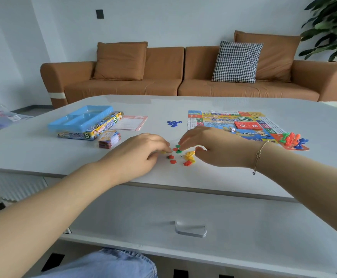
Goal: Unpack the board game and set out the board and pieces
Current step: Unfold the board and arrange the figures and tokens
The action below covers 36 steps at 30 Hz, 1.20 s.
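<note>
Layout on the table [43, 149]. The loose small pieces [180, 156] lie between the left hand [141, 155] and the right hand [213, 147], at their fingertips. Beyond the left hand lies the card stack [109, 139]; behind it, the box [91, 130] bears the tray [81, 118], with a sheet [130, 123] just beside the box. Beyond the right hand lies the board [233, 119], carrying a card pack [247, 125], a die [232, 129] and, at its near outer corner, the pawns [292, 139]. A second cluster of pieces [173, 123] lies beyond both hands.
</note>
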Motion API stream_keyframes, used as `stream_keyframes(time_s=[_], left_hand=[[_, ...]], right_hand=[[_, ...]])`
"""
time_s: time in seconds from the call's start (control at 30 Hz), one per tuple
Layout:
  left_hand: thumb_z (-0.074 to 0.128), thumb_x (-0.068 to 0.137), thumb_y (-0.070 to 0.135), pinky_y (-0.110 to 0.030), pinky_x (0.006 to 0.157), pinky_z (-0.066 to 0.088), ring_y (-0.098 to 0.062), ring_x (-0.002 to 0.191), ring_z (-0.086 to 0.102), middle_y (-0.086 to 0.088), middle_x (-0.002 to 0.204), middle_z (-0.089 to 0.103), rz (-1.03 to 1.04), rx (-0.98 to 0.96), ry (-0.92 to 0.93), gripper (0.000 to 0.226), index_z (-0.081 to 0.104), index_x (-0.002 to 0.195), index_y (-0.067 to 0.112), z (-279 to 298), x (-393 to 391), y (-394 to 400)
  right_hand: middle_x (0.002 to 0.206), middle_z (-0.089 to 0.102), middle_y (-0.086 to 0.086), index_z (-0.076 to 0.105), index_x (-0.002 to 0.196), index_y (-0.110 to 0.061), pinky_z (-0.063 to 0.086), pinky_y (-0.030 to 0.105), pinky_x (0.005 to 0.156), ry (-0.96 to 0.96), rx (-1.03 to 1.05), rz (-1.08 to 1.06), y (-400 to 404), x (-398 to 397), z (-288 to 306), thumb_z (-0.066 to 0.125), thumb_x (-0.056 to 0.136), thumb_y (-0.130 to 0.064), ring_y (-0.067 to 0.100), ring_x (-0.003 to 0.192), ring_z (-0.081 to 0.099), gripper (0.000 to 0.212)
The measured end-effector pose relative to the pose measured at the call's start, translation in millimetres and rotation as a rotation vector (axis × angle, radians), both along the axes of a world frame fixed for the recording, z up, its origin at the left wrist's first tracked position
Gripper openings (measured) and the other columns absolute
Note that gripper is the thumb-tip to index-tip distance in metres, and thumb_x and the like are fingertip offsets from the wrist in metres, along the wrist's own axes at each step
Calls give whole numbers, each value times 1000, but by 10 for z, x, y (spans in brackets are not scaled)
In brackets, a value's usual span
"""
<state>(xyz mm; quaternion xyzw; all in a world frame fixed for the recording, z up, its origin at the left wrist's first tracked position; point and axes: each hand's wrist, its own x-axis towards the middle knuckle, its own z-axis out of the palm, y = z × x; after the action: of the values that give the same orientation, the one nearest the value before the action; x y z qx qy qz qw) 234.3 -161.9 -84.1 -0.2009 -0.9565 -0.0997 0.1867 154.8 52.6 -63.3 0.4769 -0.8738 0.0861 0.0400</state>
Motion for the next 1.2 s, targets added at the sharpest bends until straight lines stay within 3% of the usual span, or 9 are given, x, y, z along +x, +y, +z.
stream_keyframes(time_s=[0.17, 0.33, 0.57, 0.73, 0.87, 1.0, 1.13, 1.2], left_hand=[[45, 85, -6, -11, 95, 29, -7, 116, 50, 12, 123, 61, 5, -46, -29, 47, 71, 111, 23, -32, -30, -51], [45, 85, -6, -16, 97, 33, -9, 115, 52, 11, 121, 62, 20, -9, -26, 44, 72, 107, 21, -34, -32, -79], [45, 87, 0, -27, 96, 41, -13, 113, 52, 10, 119, 63, 52, -100, 32, 39, 72, 109, 18, -35, -22, -87], [44, 86, -2, -20, 96, 36, -10, 114, 52, 12, 120, 62, 48, -81, 21, 42, 71, 110, 18, -25, -11, -47], [43, 87, 0, -20, 97, 36, -8, 115, 50, 14, 121, 61, 32, -97, -5, 42, 70, 111, 21, -18, 3, -30], [33, 83, 10, -30, 93, 44, -9, 112, 53, 15, 119, 62, 14, -121, 27, 48, 70, 110, 23, -29, 7, -38], [37, 85, 8, -28, 92, 44, -6, 112, 52, 17, 119, 62, 12, -106, 11, 45, 71, 109, 25, -17, 29, -54], [35, 83, 12, -27, 93, 43, -5, 111, 52, 17, 117, 63, 12, -105, 2, 46, 72, 107, 25, -7, 36, -70]], right_hand=[[126, 57, -14, 66, 117, -24, 39, 32, 103, -20, -7, 28, -9, 18, 3, 41, 83, 2, 5, 120, 43, 49], [125, 59, -14, 67, 116, -22, 40, 31, 102, -27, -48, 77, 41, 55, 28, 37, 76, 9, 5, 119, 46, 59], [110, 61, -13, 72, 104, -25, 43, 34, 96, 0, -103, 84, 354, 90, -24, 41, 77, 5, 8, 110, 52, 51], [115, 60, -11, 66, 115, -31, 40, 27, 98, -57, -107, 78, 356, 117, -76, 43, 81, 0, 7, 110, 52, 51], [117, 52, -13, 60, 123, -37, 32, 5, 86, -143, -67, 76, 337, 114, -101, 45, 83, 3, 1, 107, 47, 58], [118, 52, -12, 59, 124, -34, 34, 7, 85, -155, -92, 79, 359, 98, -130, 47, 83, 3, 3, 105, 48, 57], [121, 53, -13, 62, 122, -32, 41, 24, 91, -153, -106, 90, 394, 117, -126, 48, 83, 4, 7, 110, 51, 55], [122, 54, -13, 63, 121, -32, 42, 24, 92, -133, -98, 82, 421, 134, -119, 47, 84, 3, 7, 113, 50, 54]])
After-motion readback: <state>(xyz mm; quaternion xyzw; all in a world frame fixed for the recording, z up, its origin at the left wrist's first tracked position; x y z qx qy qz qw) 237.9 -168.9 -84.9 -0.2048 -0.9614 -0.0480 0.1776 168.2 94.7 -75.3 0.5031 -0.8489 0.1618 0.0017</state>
